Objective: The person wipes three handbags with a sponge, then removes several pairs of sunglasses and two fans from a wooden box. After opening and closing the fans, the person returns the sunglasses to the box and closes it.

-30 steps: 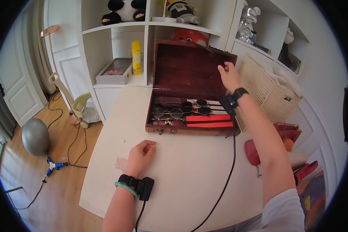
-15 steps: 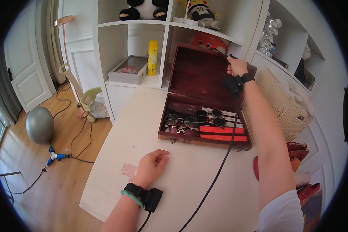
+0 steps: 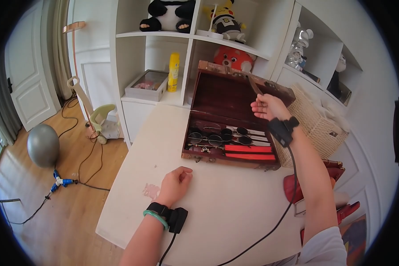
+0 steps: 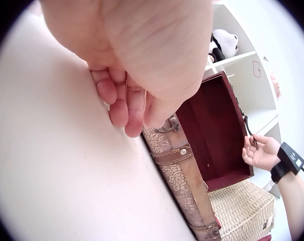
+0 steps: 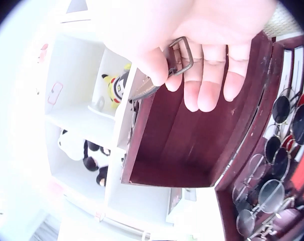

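A dark red case (image 3: 230,160) stands open on the white table, its lid (image 3: 221,95) tilted back. Several pairs of round glasses (image 3: 215,140) and red strips (image 3: 248,153) lie inside. At the lid's edge my right hand (image 3: 270,107) pinches a brown strap (image 3: 254,84) between thumb and forefinger; its metal buckle (image 5: 190,55) shows in the right wrist view, where the other fingers hang relaxed. My left hand (image 3: 175,184) rests on the table in front of the case, fingers loosely curled and holding nothing.
A wicker basket (image 3: 319,124) stands right of the case, with red items (image 3: 292,188) below it. Behind are white shelves with plush toys, a yellow can (image 3: 173,73) and a lidded box (image 3: 147,84). A black cable (image 3: 270,230) runs from my right wrist across the table.
My right hand has taken hold of the strap and then come lower, drawing it over the lid toward me. The lid leans further forward. My left hand has stayed on the table.
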The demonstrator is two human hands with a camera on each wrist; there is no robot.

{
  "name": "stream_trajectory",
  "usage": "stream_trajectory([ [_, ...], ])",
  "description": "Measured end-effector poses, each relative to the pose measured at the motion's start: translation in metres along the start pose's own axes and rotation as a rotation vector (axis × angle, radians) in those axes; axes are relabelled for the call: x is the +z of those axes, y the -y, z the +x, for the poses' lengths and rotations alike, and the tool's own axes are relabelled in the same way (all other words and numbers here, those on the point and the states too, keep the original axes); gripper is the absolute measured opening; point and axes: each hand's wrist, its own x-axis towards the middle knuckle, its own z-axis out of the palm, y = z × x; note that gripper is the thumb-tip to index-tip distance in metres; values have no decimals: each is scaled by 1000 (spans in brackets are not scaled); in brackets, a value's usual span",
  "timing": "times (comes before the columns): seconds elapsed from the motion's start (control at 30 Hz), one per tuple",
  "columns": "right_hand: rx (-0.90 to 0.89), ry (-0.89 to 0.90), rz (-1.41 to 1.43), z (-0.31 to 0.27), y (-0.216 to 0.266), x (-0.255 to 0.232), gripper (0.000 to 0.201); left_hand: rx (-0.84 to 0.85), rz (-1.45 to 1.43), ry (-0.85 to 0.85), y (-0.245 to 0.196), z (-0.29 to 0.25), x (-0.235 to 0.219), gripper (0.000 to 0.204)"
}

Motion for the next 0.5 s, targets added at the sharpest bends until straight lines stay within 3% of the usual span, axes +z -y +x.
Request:
stream_trajectory([
  [0.23, -88, 115, 52, -117, -4, 18, 19, -38, -222, -234, 7, 10, 0, 18],
  [0.37, 71, 145, -8, -145, -33, 39, 19, -40, -202, -180, 14, 12, -1, 20],
  [0.5, 87, 144, 37, -151, -67, 42, 20, -42, -167, -160, 15, 11, -2, 20],
])
